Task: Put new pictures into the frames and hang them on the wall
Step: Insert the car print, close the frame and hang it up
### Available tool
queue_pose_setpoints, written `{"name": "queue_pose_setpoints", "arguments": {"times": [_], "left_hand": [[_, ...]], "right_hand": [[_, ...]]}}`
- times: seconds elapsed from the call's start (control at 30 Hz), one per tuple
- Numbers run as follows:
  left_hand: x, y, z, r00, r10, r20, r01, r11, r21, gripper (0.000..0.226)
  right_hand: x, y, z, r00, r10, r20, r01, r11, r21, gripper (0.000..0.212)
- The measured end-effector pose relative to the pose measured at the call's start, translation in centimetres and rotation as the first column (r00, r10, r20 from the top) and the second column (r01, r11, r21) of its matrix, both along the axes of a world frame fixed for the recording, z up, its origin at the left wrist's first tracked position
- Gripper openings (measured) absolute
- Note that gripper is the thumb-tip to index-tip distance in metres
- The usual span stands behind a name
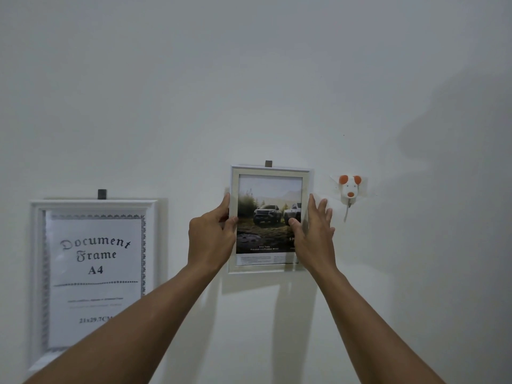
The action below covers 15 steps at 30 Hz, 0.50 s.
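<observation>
— Two bare forearms (124,328) come up from the bottom, closest to us, and reach to the wall (249,79). What do you see on it?

— White wall fills nearly everything. The biggest thing on it is the large frame (37,273) at the left, white and upright. Its paper insert (95,273) reads "Document Frame A4". The left forearm covers its lower right corner.

— And the one the person handles?

— That is the small frame (266,268). It is in the middle, to the right of the large one and a bit higher, flat against the wall. Inside is the car picture (266,217): two pickup trucks on muddy ground, trees behind, small text below.

— How are the hands?

— The left hand (212,236) grips the left edge, fingers curled round it, one tip on the front. The right hand (313,234) is at the right edge. Its thumb presses on the glass, low on the picture. The other fingers are straight and spread, pointing up beside the frame. If they touch wall or frame, I cannot tell.

— Anything smaller?

— A dog-shaped hook (349,189), white with orange ears and nose, is stuck on the wall just right of the small frame, near the right fingers but apart. A dark tab (268,163) shows above the small frame's top edge, and a second tab (102,194) above the large frame.
</observation>
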<state>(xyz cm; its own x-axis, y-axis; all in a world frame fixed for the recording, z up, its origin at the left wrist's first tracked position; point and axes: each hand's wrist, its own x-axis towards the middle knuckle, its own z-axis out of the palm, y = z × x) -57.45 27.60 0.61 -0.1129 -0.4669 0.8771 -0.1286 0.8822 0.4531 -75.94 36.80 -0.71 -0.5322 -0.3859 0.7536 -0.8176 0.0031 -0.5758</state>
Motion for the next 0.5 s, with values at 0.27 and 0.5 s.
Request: {"name": "queue_pose_setpoints", "arguments": {"times": [0.27,0.5], "left_hand": [[-0.08,-0.26,-0.17,1.000,0.000,-0.004,0.000,1.000,-0.012,0.051],[0.10,0.32,-0.07,1.000,0.010,0.003,-0.010,1.000,0.013,0.051]], "right_hand": [[-0.03,-0.29,0.01,1.000,-0.020,0.008,0.020,1.000,-0.004,0.071],[0.05,-0.33,0.07,0.999,-0.035,0.006,0.035,0.999,0.005,0.071]]}}
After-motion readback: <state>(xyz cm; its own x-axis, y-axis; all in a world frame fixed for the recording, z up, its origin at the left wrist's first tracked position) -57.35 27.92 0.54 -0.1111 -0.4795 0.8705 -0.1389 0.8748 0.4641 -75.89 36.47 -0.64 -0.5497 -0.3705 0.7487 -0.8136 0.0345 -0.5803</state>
